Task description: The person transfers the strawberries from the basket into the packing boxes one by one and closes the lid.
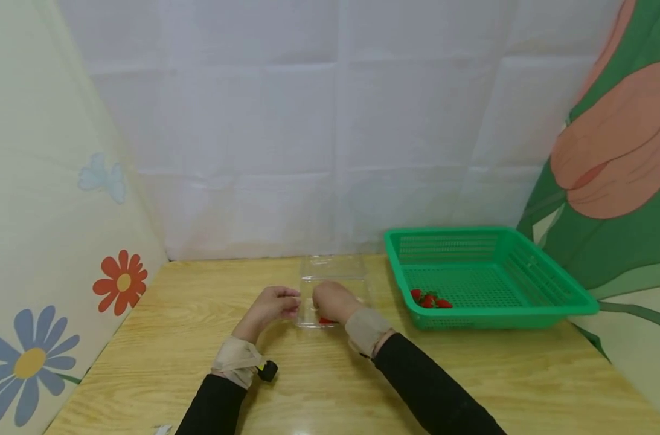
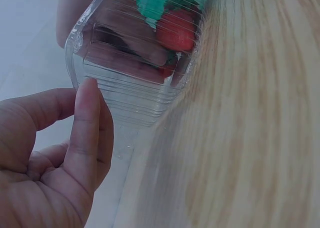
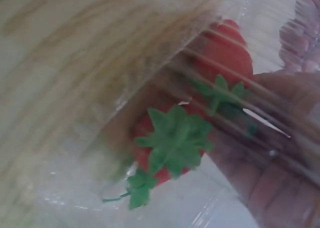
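A clear plastic box point(image 1: 310, 314) with a raised lid point(image 1: 330, 266) sits on the table. At its left side, my left hand point(image 1: 272, 307) pinches the rim between thumb and fingers, as the left wrist view shows. My right hand point(image 1: 335, 301) reaches down into the box, its fingertips around a strawberry point(image 3: 225, 58). Seen through the box wall, another strawberry point(image 3: 172, 140) with green leaves lies beside it. The ribbed plastic blurs how the right fingertips meet the fruit.
A green basket point(image 1: 498, 311) stands to the right, with several strawberries point(image 1: 430, 299) in its near left corner. Behind the wooden table point(image 1: 161, 338) hangs a white cloth point(image 1: 253, 133). A small white scrap point(image 1: 163, 429) lies at the near edge.
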Motion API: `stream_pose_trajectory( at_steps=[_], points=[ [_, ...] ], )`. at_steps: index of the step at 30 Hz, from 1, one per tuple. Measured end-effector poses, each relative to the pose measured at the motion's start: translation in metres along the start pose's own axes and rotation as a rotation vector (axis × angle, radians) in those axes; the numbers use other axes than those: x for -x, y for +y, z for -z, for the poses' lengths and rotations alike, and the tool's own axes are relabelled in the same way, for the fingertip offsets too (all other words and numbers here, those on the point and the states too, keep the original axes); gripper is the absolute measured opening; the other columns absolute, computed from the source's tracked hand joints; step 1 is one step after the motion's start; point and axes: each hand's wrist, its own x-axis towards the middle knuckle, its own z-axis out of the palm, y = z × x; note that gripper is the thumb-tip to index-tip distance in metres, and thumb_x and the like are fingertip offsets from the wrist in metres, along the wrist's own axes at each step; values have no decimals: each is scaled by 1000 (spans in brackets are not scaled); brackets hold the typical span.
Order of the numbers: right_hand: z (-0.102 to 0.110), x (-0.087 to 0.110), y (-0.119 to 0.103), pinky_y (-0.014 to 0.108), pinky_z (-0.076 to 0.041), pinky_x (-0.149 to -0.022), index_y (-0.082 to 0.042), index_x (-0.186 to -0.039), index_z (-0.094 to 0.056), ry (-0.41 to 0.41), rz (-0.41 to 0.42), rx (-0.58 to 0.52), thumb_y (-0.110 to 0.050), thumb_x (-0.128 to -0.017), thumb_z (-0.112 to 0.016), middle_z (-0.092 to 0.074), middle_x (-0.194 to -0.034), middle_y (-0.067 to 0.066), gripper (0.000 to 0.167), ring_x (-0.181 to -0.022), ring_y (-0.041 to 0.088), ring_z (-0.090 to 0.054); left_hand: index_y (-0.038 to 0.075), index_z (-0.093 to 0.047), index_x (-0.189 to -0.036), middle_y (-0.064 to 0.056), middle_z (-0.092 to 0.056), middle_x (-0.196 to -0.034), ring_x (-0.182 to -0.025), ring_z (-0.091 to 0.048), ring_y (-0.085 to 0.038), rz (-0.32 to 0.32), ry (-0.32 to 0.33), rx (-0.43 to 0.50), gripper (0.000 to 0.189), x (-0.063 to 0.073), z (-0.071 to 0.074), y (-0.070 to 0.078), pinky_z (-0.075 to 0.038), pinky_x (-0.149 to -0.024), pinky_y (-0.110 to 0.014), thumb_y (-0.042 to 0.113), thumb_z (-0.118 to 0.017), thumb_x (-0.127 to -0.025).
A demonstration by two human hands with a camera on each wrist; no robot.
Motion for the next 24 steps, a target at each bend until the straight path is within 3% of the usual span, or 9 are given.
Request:
stream_pose_trajectory(
  at_steps=[10, 18, 20, 24],
  points=[
    [0, -11, -2, 31, -46, -58, -16, -52, -45, -112, -55, 34, -2, -86, -69, -41, -57, -6, 44, -58, 14, -39, -20, -55, -123, -11, -68, -89, -70, -63, -9, -9, 1, 13, 30, 1, -1, -1, -58, -64, -20, -4, -57, -98],
    [3, -8, -3, 30, -38, -54, -15, -55, -46, -134, -60, -11, -8, -86, -70, -41, -58, -5, 39, -57, 14, -39, -20, -56, -123, -10, -68, -90, -68, -63, -8, -11, -7, 10, 30, 1, 1, -1, -57, -64, -19, -4, -57, -98],
    [6, -6, -4, 30, -39, -56, -12, -59, -51, -144, -73, -25, -9, -86, -70, -46, -61, -4, 33, -59, 15, -43, -20, -55, -123, -9, -68, -90, -69, -63, -7, -10, -13, 9, 30, 1, 1, -2, -57, -64, -19, -3, -58, -98],
    [16, 0, -3, 32, -54, -72, -6, -80, -70, -122, -68, -21, -11, -86, -73, -68, -81, 1, 9, -77, 19, -63, -19, -56, -123, -9, -68, -90, -69, -63, -7, -9, -14, 6, 30, 0, 1, -1, -58, -65, -19, -3, -58, -99]
  ],
)
